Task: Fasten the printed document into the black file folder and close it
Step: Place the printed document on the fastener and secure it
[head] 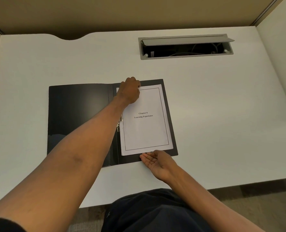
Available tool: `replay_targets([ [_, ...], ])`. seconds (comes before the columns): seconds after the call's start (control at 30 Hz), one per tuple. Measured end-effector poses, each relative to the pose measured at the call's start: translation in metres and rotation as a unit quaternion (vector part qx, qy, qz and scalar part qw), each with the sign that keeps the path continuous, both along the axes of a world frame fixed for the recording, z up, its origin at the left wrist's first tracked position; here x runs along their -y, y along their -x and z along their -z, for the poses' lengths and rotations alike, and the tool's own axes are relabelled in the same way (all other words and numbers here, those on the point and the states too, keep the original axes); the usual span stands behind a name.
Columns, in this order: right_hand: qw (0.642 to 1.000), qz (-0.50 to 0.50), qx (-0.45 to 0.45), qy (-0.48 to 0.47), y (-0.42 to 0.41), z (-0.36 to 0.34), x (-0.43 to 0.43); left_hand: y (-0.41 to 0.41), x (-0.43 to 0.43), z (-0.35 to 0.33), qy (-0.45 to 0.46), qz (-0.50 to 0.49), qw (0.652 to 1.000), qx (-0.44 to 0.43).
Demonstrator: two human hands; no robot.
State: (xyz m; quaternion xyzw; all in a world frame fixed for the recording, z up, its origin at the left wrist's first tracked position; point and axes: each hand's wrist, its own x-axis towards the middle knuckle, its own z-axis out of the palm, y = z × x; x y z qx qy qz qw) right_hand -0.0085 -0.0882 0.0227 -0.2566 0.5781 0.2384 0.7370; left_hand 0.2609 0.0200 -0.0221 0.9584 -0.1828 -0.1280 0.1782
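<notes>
Folder (pixel 79 114), black, lying open and flat on the white counter (pixel 214 101), with the printed document (pixel 144 129) resting on its right inner panel beside the spine. The page reads "Chapter 6, Learning Experience". The left hand (pixel 130 91) is curled shut at the document's far left corner, apparently pinching its edge. The right hand (pixel 157 160) lies open, palm up, fingertips touching the folder's near edge just below the document. A grey cable tray (pixel 185 46) stands open beyond the folder.

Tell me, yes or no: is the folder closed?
No, the black file folder lies open flat, with the printed document exposed on its right half.
</notes>
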Motion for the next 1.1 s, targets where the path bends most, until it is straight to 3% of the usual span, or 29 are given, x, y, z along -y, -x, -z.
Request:
replay_targets([
  [0.1,0.998,-0.061,0.018,0.013,0.005,0.000,0.004,-0.001,-0.003,0.000,0.000,0.000,1.000,0.006],
  [0.2,0.960,-0.253,0.067,0.099,0.009,-0.004,0.013,-0.002,-0.010,0.000,0.010,-0.006,1.000,0.017],
  [0.3,0.873,-0.355,0.171,0.288,-0.014,-0.007,0.030,-0.004,-0.025,-0.002,0.032,-0.073,0.996,0.047],
  [0.4,0.740,-0.375,0.218,0.514,-0.065,-0.003,0.055,-0.003,-0.048,0.000,0.087,-0.177,0.979,0.049],
  [0.43,0.701,-0.384,0.225,0.557,-0.082,0.000,0.063,-0.001,-0.056,0.001,0.119,-0.210,0.970,0.038],
  [0.5,0.665,-0.408,0.221,0.585,-0.106,0.012,0.077,0.002,-0.069,0.005,0.165,-0.250,0.954,0.010],
  [0.7,0.651,-0.467,0.209,0.560,-0.125,0.039,0.083,0.008,-0.088,0.010,0.232,-0.270,0.933,-0.060],
  [1.1,0.626,-0.489,0.234,0.561,-0.127,0.039,0.074,0.011,-0.083,0.012,0.276,-0.304,0.909,-0.070],
])
